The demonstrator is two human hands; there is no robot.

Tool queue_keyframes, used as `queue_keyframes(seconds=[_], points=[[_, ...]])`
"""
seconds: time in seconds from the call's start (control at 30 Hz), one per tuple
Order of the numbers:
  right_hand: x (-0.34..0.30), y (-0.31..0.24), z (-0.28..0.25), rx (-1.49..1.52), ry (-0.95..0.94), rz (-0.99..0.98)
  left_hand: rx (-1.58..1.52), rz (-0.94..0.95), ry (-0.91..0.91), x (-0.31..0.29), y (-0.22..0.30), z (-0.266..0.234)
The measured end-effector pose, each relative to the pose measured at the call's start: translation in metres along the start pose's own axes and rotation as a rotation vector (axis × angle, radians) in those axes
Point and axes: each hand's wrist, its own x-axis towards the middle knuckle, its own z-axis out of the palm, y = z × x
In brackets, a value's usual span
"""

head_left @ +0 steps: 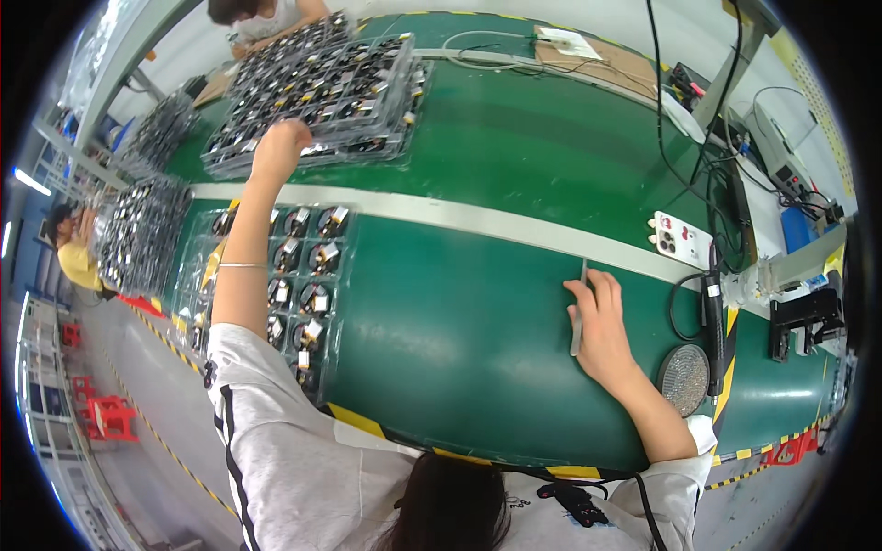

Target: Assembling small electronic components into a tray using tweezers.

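Two hands at work: left hand [280, 147], arm stretched far forward, fingers curled down onto the near edge of the stacked trays [322, 92] of small parts, grip unclear; right hand [602, 326] rests flat on the green belt [459, 312], fingers together around slim metal tweezers [579, 308] lying under them.

- A long green workbench [514, 165] with a pale strip [478, 219] running across it fills the middle.
- Left of the bench lies a grey floor [129, 459] marked with a yellow-and-black striped line [165, 445].
- Red stools [110, 418] stand on that floor, beside the line.
- Far left of the bench, a bright lamp [30, 181] glows.
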Motion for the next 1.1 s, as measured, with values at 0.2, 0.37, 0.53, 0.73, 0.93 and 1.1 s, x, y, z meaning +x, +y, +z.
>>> queue_keyframes(seconds=[0.2, 0.37, 0.53, 0.73, 0.93, 1.1], points=[[0.001, 0.014, 0.001, -0.030, -0.023, 0.024, -0.041, -0.106, 0.215, 0.010, 0.019, 0.010], [0.002, 0.025, -0.002, -0.050, -0.012, 0.008, 0.139, -0.043, 0.239, 0.016, 0.018, 0.013], [-0.004, 0.029, -0.003, -0.030, -0.009, 0.002, 0.059, -0.038, 0.289, 0.022, 0.054, 0.005], [-0.013, 0.040, -0.008, 0.109, 0.055, 0.017, 0.021, 0.193, 0.207, -0.018, 0.173, 0.017], [-0.025, 0.051, -0.002, 0.664, 0.100, 0.126, 0.030, 0.412, 0.022, -0.079, 0.289, 0.007], [-0.047, 0.059, 0.001, 0.758, 0.200, 0.233, 0.079, 0.559, -0.145, -0.140, 0.370, 0.022]])
